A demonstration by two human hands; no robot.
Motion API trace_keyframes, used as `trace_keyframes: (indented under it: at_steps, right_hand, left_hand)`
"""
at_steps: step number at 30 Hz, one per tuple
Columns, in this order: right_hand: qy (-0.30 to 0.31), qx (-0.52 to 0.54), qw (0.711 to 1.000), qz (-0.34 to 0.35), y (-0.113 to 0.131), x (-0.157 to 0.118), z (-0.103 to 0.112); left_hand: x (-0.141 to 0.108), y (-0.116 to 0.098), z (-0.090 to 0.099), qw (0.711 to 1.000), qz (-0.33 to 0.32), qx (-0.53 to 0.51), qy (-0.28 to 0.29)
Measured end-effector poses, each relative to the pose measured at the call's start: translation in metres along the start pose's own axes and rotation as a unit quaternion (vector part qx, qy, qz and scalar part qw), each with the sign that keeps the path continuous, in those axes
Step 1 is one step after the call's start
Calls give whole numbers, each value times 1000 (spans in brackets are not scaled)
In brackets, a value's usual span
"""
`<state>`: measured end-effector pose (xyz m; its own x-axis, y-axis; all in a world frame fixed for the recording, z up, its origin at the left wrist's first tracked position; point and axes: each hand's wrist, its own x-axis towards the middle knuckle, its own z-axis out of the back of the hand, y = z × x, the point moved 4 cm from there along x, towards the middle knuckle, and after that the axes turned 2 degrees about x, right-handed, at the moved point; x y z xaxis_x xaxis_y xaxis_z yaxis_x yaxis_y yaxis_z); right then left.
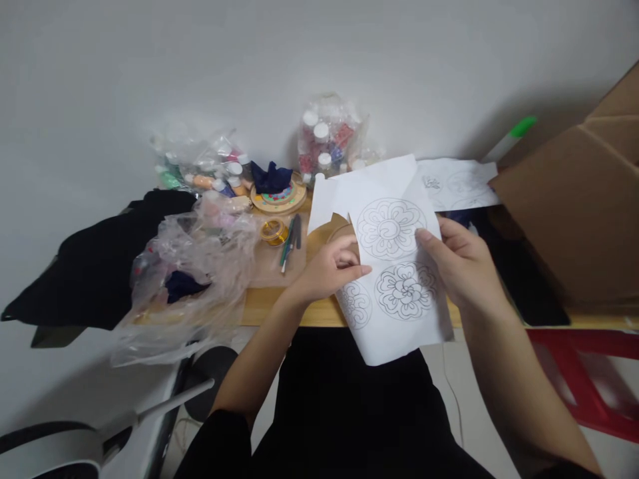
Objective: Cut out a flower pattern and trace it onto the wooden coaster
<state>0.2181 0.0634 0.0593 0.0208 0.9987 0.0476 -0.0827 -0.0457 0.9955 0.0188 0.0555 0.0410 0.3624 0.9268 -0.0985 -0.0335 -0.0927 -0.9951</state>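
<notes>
A white sheet of paper printed with round flower outlines is held up over the front edge of the table. My left hand grips its left side, thumb on the front and fingers curled behind. At its right edge my right hand pinches the sheet, thumb on top beside the upper flower. A piece is cut out of the sheet's upper left. Partly hidden behind the paper, a round brownish thing shows on the table. Left of my left hand lie a spool of golden wire and several slim tools.
Bags of small bottles stand along the wall. A round wooden piece carries dark blue cloth. Crumpled plastic covers the left side. At right are another printed sheet, a green-capped pen and a cardboard box.
</notes>
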Motion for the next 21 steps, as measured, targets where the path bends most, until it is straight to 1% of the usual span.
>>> trace_keyframes:
  at_steps: [2,4,8,12,18,21]
  right_hand:
    - [11,20,1000,-17,-3,-3,-2]
    - [34,33,998,-39,-7,-4,-2]
    - [76,24,994,-75,-18,-2,0]
    - [74,26,993,-92,-29,2,2]
    - [78,51,990,-102,-41,4,-3]
    - [79,58,989,-111,-43,6,-5]
  left_hand:
    - [1,1,4,1000,4,12,-3]
    - [2,0,8,999,13,30,-2]
    - [5,-2,14,998,25,56,3]
    - [11,5,16,998,42,45,-6]
    - [15,15,18,995,56,43,-65]
    - [14,16,18,994,61,54,-74]
